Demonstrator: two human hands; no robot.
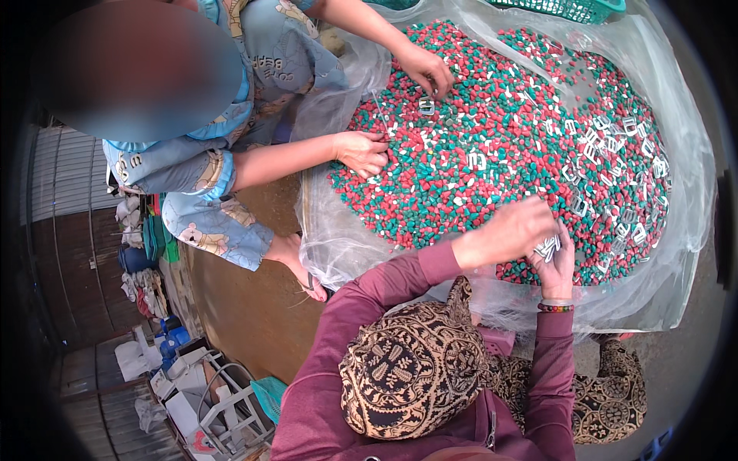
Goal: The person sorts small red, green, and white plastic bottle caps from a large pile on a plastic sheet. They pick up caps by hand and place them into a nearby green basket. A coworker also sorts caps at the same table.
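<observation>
My right hand (555,265), with a beaded bracelet at the wrist, is cupped around several small white-silver buckles (547,247). Just left of it, my left hand (507,232) hovers over the pile with curled, slightly blurred fingers; whatever they pinch is hidden. Under both hands spreads a wide heap of small red, green and white tumbling stones (477,115). More slide buckles (611,142) lie scattered thickly on its right side. Across from me, a co-worker's hand (427,71) reaches by a single buckle (426,105), while that person's other hand (361,154) touches the heap's left edge.
A translucent sheet (684,154) lies under the heap, bunched around its edges. Green plastic baskets (573,9) stand at the far side. The co-worker sits at the upper left. Boxes and a metal frame (231,399) crowd the lower left, near a corrugated wall (73,269).
</observation>
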